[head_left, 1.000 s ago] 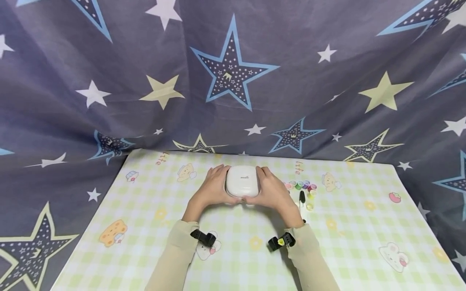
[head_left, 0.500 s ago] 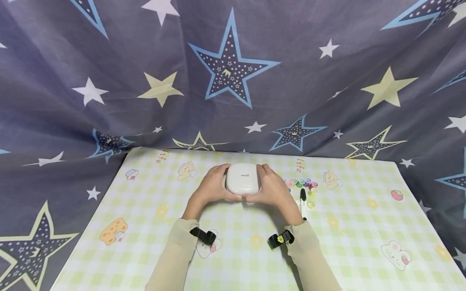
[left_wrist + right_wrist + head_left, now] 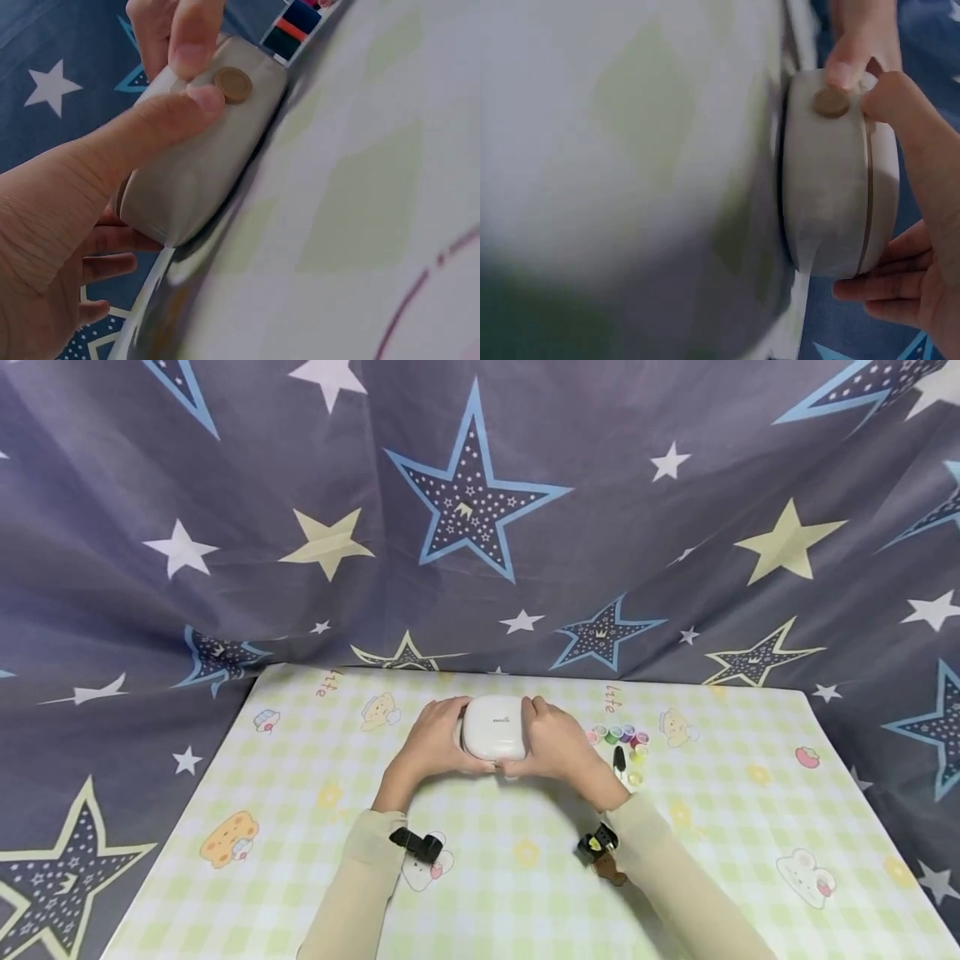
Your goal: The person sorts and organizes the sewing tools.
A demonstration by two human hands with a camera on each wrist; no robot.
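A white rounded-square case with small dark lettering on its top sits on the table, lid down. My left hand holds its left side, thumb at the front. My right hand grips the right side, its thumb also at the front edge. In the left wrist view a round gold button shows on the case's front, with a thumb tip beside it. The right wrist view shows the lid seam, with one thumb near the button and the other by the seam.
Several small colored thread spools stand right of my right hand. A black-handled tool lies near them, partly behind the hand. The checkered tabletop meets a dark star-patterned curtain at the back.
My right forearm has swung outward to the right and the wrist has turned. The right fingers have shifted slightly over the case's edge. The left hand keeps its hold.
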